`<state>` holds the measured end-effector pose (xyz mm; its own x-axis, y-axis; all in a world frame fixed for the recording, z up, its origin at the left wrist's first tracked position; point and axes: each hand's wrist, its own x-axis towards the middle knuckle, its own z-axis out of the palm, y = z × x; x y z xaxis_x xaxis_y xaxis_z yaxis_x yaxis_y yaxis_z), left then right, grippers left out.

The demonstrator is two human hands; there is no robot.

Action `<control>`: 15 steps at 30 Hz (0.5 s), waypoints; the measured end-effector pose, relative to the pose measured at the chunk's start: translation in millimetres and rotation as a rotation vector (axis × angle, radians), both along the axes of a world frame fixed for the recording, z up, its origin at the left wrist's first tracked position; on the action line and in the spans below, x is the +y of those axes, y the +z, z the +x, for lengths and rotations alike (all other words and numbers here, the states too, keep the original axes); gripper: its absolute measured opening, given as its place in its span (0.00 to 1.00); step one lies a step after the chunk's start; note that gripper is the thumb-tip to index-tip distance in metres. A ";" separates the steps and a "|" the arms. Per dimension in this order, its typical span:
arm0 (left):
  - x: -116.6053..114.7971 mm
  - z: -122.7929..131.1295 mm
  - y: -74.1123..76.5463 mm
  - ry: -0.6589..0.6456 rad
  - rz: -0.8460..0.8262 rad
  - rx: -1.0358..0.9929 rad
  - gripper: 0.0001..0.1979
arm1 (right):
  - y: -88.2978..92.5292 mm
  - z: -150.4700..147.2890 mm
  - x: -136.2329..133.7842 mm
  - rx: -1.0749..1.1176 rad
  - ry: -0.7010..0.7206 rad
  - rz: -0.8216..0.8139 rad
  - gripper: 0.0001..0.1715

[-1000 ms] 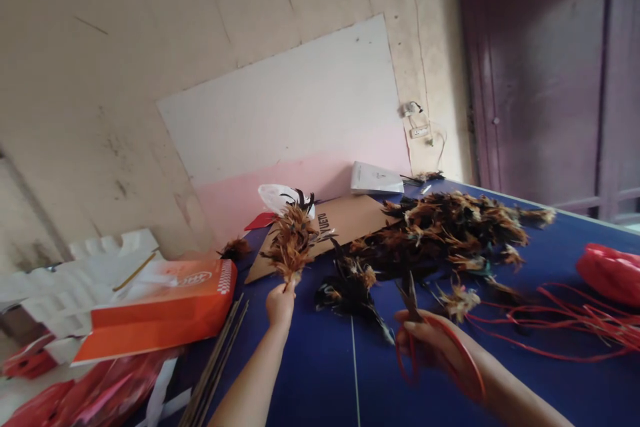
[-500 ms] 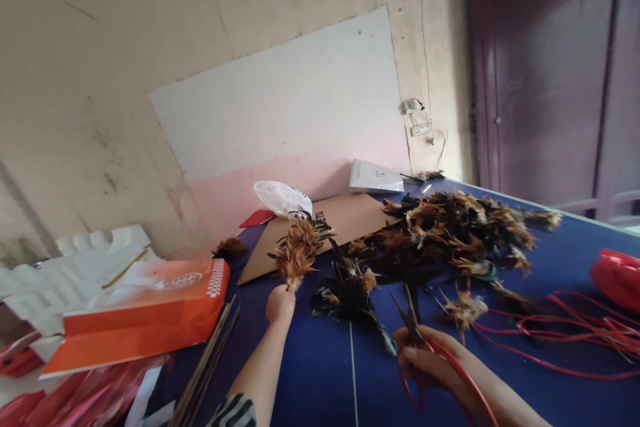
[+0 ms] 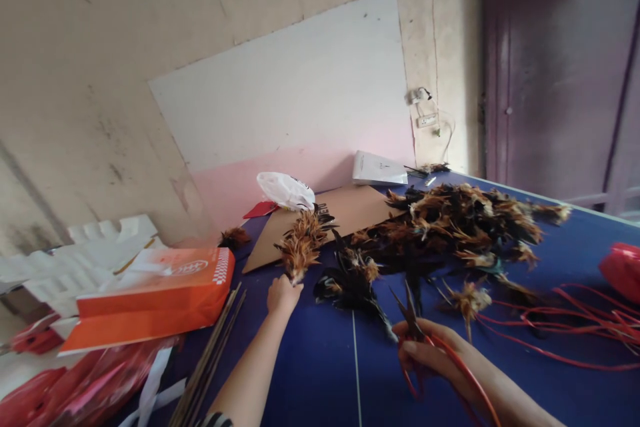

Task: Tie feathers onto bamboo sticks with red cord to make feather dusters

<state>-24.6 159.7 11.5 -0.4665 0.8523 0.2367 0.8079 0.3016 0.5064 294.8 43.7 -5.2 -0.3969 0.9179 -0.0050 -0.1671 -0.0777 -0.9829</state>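
My left hand (image 3: 284,296) is closed around the base of a feather duster (image 3: 301,247), whose brown and black feathers point away from me over the cardboard. In my right hand (image 3: 440,350) is a pair of scissors (image 3: 411,319) with red handles, the blades parted and pointing forward. A bunch of black feathers (image 3: 345,287) lies on the table between my hands. Just beyond the scissors sits a small pale brown feather tuft (image 3: 469,301). A large heap of brown and black feathers (image 3: 460,220) spreads behind it.
On the blue table (image 3: 320,373) are thin sticks (image 3: 213,353) and an orange bag (image 3: 165,320) at left. Red cord (image 3: 565,320) lies in loops at right. Behind are a flat cardboard sheet (image 3: 355,203), a white plastic bag (image 3: 285,191) and a silver-white package (image 3: 380,169).
The view has shifted a little, so the wall and table sit slightly differently. Both hands keep their hold on the feather duster and the scissors, with little movement.
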 end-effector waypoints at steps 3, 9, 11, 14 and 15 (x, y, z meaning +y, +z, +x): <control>-33.8 25.8 11.7 -0.094 0.145 -0.041 0.19 | 10.2 0.6 -0.6 0.201 -0.022 -0.059 0.24; -147.8 148.4 -11.2 -0.690 0.108 -0.728 0.20 | 32.0 15.1 5.8 0.715 -0.456 -0.247 0.26; -173.9 194.2 -27.5 -0.793 0.191 -0.763 0.26 | 32.0 20.7 7.1 0.777 -0.540 -0.297 0.25; -187.8 247.9 -47.4 -0.757 0.228 -0.845 0.21 | 28.7 26.8 7.9 0.815 -0.606 -0.348 0.22; -188.1 260.9 -52.2 -0.740 0.218 -0.858 0.21 | 28.1 28.8 8.2 0.817 -0.628 -0.352 0.21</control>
